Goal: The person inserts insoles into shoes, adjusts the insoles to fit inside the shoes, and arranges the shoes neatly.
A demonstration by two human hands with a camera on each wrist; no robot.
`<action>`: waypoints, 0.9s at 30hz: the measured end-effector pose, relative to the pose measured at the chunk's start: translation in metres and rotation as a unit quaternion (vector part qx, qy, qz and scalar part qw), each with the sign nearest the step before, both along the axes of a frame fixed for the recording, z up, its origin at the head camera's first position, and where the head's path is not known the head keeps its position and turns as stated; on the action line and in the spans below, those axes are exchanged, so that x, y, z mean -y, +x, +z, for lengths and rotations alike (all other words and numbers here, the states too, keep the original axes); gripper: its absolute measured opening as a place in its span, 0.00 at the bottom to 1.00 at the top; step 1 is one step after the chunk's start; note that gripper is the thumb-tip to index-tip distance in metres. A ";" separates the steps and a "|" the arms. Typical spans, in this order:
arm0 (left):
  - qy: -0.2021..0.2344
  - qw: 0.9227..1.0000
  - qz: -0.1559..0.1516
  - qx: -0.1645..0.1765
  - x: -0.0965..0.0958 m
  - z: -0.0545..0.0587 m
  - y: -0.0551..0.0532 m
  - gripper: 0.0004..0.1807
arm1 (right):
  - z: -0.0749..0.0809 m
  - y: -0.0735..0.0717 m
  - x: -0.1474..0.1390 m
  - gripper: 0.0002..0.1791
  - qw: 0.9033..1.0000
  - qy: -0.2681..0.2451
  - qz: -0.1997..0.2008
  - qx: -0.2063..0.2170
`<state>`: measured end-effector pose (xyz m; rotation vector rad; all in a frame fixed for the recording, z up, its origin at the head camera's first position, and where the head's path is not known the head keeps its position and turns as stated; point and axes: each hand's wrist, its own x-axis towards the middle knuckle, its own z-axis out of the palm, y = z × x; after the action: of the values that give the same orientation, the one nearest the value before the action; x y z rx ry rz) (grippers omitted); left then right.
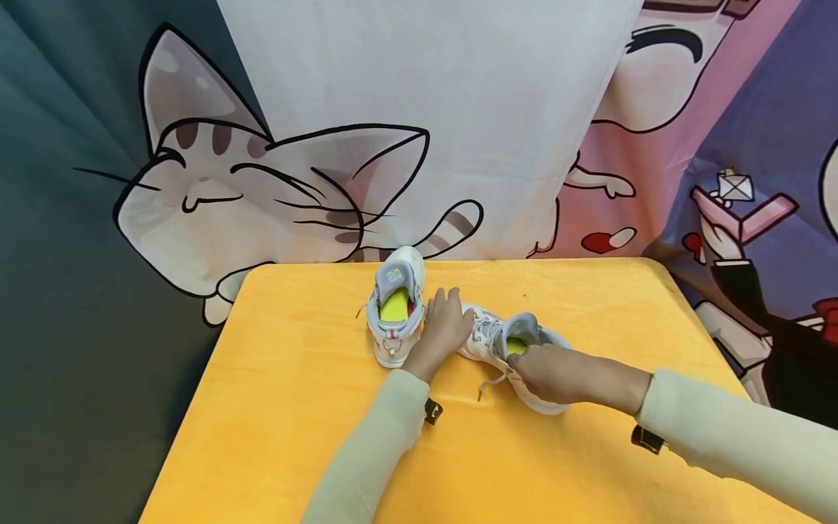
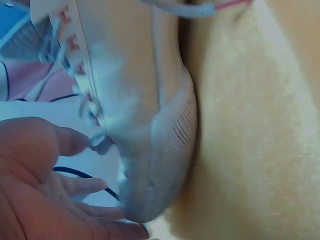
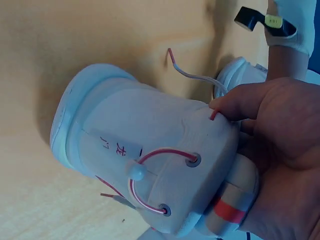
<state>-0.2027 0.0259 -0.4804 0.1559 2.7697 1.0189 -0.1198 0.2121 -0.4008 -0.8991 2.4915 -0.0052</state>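
Observation:
Two white sneakers lie on the yellow tabletop. The left sneaker [image 1: 391, 348] has its toe toward the back edge and its heel toward me. The right sneaker [image 1: 481, 342] is turned so its toe points left. My right hand [image 1: 553, 372] grips its heel collar, thumb outside and fingers reaching in, near the yellow-green insole [image 1: 517, 345]. In the right wrist view, a looped cord with a bead [image 3: 136, 170] shows on the heel. My left hand [image 1: 447, 324] is at the toe between the sneakers, fingers spread, with the thumb beside the laces [image 2: 101, 144] in the left wrist view.
The yellow tabletop [image 1: 281, 429] ends at a back edge just behind the left sneaker. Behind it hangs a printed curtain [image 1: 425, 65] with a cartoon cat. A loose lace end [image 1: 483, 389] trails beside the right sneaker. Black wrist devices [image 1: 648, 439] sit at both cuffs.

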 end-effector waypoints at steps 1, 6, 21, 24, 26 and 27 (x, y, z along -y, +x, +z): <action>-0.010 1.000 0.000 0.007 0.002 -0.002 -0.001 0.31 | -0.001 0.001 0.000 0.07 1.000 0.001 -0.001 -0.002; -0.027 0.999 -0.003 0.023 0.010 -0.007 -0.007 0.28 | 0.000 -0.002 -0.001 0.04 0.999 -0.004 -0.017 0.034; -0.039 0.997 -0.051 0.032 0.016 -0.013 -0.018 0.24 | 0.020 -0.060 -0.016 0.17 0.972 -0.024 -0.046 0.230; -0.042 0.996 -0.062 0.038 0.014 -0.014 -0.016 0.25 | 0.010 -0.061 -0.017 0.20 0.970 -0.003 -0.062 0.237; -0.038 0.996 -0.065 0.045 0.014 -0.015 -0.014 0.26 | 0.005 -0.061 -0.016 0.20 0.967 0.009 -0.067 0.245; -0.036 0.996 -0.066 0.047 0.014 -0.014 -0.013 0.26 | 0.003 -0.062 -0.016 0.21 0.966 0.012 -0.066 0.250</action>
<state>-0.2160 0.0119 -0.4948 0.2687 2.6669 0.8710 -0.1819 0.2282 -0.3981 -0.6236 2.0657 -0.2182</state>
